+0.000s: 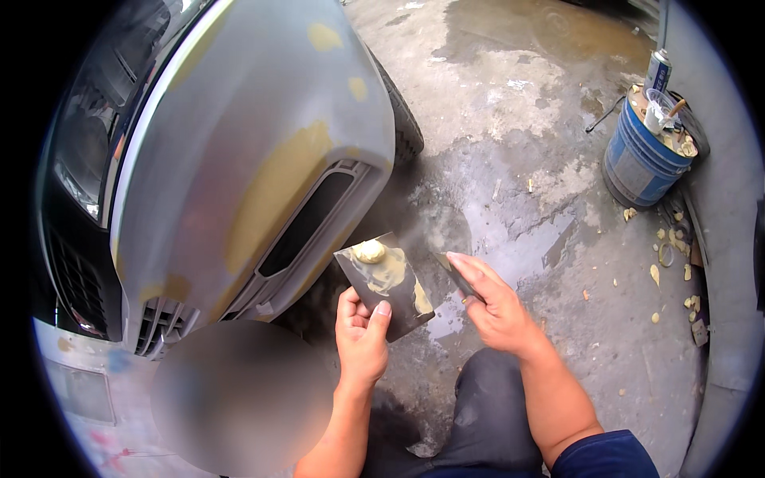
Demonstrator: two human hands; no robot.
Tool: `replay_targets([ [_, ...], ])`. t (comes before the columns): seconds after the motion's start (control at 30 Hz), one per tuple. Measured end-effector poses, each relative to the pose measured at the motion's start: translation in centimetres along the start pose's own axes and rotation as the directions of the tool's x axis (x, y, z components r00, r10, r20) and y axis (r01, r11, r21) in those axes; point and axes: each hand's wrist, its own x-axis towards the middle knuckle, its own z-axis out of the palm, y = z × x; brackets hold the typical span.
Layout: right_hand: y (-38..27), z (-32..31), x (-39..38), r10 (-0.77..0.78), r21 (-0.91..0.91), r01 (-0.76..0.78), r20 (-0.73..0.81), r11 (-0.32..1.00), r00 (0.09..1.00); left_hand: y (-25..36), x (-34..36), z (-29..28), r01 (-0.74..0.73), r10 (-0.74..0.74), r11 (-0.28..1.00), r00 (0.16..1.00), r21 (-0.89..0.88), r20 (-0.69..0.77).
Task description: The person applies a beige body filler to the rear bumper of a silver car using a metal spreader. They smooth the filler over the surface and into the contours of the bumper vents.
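Note:
My left hand (365,334) grips the lower edge of a dark flat board (398,299), thumb on top. A rounded lump of pale yellow filler (370,252) sits near the board's far corner, with smears of it across the surface. Just to the right, my right hand (496,307) is closed on a thin dark spreader (454,273), held apart from the board with its blade tilted. On the left stands a grey car bumper (215,143) with yellowish filler patches (279,187) around a slotted vent opening (307,223).
A blue bucket (644,163) at the right holds up a spray can (658,70) and a clear cup (657,111). Dried filler scraps (655,275) litter the wet, stained concrete floor (510,119) beside the wall. A blurred round patch hides the lower left.

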Motion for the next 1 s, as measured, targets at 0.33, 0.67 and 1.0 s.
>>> replay_targets([
  [0.33, 0.2, 2.8, -0.2, 0.109, 0.367, -0.088, -0.038, 0.926, 0.993, -0.3, 2.1, 2.3, -0.060, 0.062, 0.993, 0.998, -0.102, 0.015],
  [0.67, 0.2, -1.1, 1.1, -0.055, -0.489, -0.138, -0.360, 0.861, 0.931, -0.4, 5.5, 3.9, -0.039, 0.045, 0.999, 0.983, -0.036, 0.180],
  [1.0, -1.6, 0.7, 4.4, -0.258, -0.706, -0.024, -0.290, 0.707, 0.921, 0.0, 6.1, 4.1, -0.039, 0.026, 0.998, 0.972, 0.048, 0.233],
])
